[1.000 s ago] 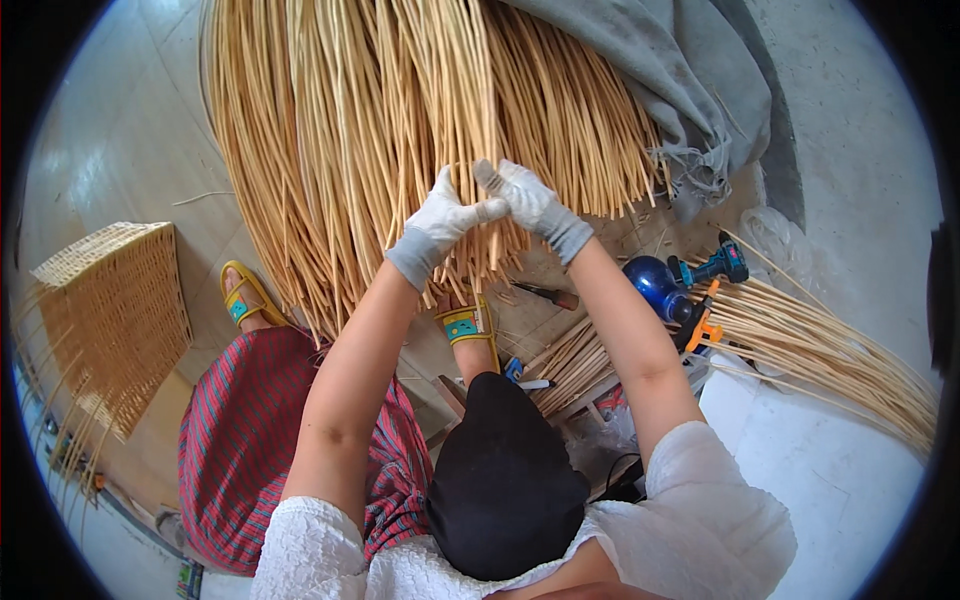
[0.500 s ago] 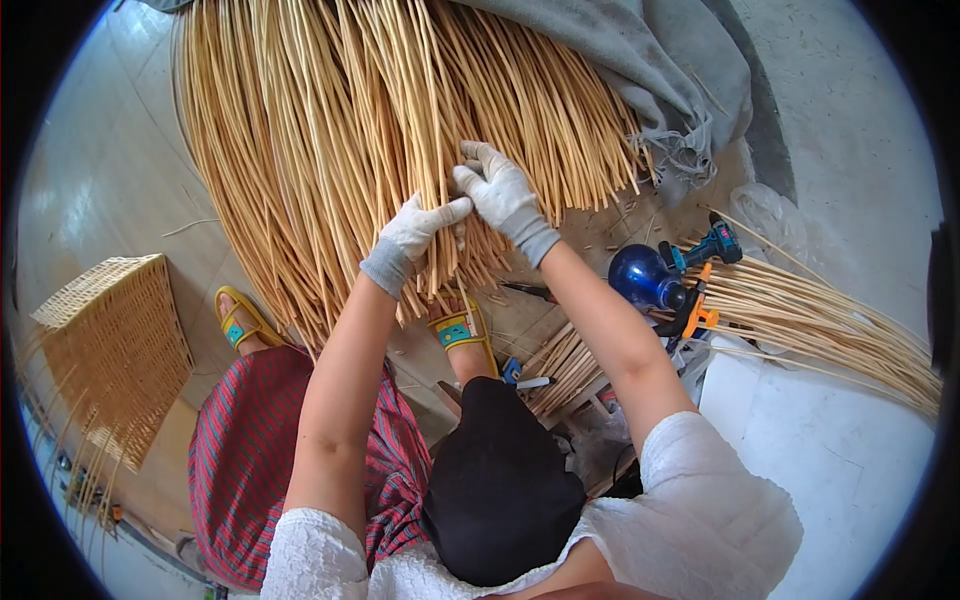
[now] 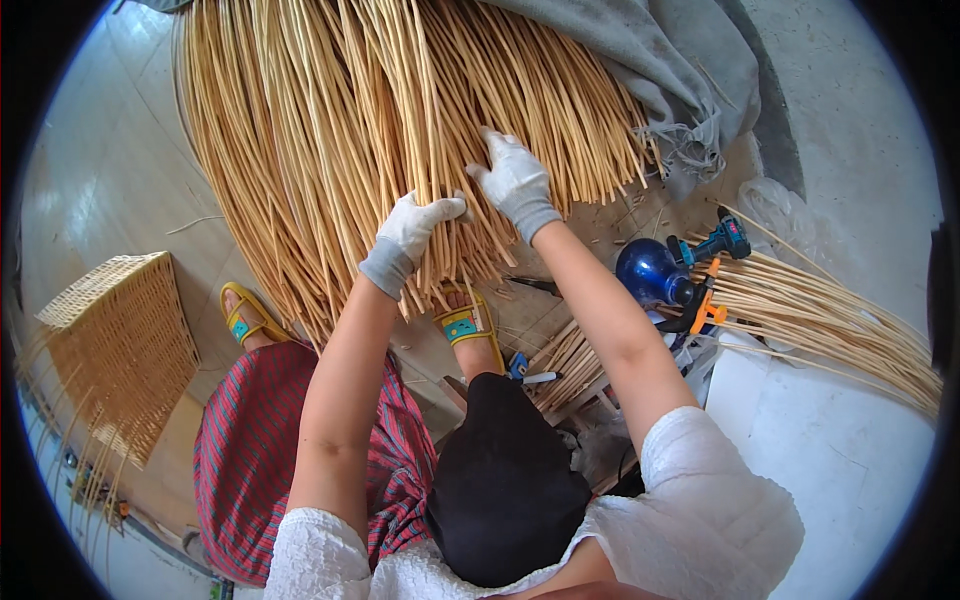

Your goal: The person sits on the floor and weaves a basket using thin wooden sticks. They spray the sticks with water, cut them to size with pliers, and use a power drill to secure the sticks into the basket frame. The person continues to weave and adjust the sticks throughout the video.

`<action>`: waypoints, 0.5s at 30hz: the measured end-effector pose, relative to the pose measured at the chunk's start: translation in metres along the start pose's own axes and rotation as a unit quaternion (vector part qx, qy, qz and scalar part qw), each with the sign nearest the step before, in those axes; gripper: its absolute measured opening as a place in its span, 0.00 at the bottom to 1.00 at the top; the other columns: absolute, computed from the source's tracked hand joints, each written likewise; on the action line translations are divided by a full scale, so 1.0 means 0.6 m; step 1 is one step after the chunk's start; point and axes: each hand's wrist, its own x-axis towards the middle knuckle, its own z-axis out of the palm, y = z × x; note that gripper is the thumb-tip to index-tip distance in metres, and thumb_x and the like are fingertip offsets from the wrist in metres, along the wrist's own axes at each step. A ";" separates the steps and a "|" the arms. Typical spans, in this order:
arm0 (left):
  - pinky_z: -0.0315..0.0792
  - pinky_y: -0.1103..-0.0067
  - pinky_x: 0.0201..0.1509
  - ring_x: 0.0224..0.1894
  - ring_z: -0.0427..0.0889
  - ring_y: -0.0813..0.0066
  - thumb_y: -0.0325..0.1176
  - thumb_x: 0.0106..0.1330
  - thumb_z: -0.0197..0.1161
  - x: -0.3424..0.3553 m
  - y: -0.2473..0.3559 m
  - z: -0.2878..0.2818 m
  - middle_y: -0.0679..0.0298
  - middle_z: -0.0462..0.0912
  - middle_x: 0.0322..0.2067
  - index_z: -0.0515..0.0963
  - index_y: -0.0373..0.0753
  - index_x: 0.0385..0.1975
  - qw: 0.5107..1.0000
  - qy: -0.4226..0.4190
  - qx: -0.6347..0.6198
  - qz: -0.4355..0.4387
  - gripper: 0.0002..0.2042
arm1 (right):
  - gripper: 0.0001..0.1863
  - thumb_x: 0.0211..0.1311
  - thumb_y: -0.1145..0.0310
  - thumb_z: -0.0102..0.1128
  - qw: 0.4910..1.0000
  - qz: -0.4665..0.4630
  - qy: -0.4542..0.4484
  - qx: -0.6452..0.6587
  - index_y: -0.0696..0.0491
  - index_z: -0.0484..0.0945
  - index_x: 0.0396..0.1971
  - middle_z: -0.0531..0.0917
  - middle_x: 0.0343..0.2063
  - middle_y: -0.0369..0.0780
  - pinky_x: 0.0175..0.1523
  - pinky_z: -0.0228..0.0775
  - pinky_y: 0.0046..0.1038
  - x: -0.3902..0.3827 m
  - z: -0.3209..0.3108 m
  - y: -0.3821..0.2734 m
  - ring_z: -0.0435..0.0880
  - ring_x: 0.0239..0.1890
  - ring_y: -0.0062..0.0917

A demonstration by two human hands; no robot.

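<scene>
A large sheaf of long, peeled wicker rods (image 3: 290, 150) fans out toward me, with its cut ends nearest my feet. My left hand (image 3: 408, 235), in a white knit glove with a grey cuff, is closed around several rods at the middle of the sheaf, thumb across the top. Beside it on the right, my gloved right hand (image 3: 516, 182) is at the rods, thumb and fingers apart. Its fingertips point away from me, and I see no rod gripped in it.
A grey cloth (image 3: 650, 60) covers the sheaf's far right. At right are a blue round bottle (image 3: 648, 272), a cordless drill (image 3: 722, 238), orange-handled cutters (image 3: 708, 305) and more rods (image 3: 820, 320). A half-woven basket (image 3: 125, 345) stands at left. Yellow slippers (image 3: 470, 325) are on my feet.
My right hand has shifted away from my left, slightly farther out and right, and its thumb and fingers have spread. My left hand stays closed on the rods.
</scene>
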 end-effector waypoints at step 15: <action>0.78 0.74 0.35 0.28 0.80 0.71 0.31 0.66 0.59 0.003 0.001 0.035 0.62 0.80 0.25 0.55 0.35 0.72 0.997 -0.058 -0.052 0.016 0.34 | 0.31 0.60 0.54 0.70 0.967 0.066 0.244 0.009 0.44 0.73 0.62 0.79 0.48 0.43 0.54 0.76 0.36 0.035 -0.001 0.063 0.80 0.47 0.33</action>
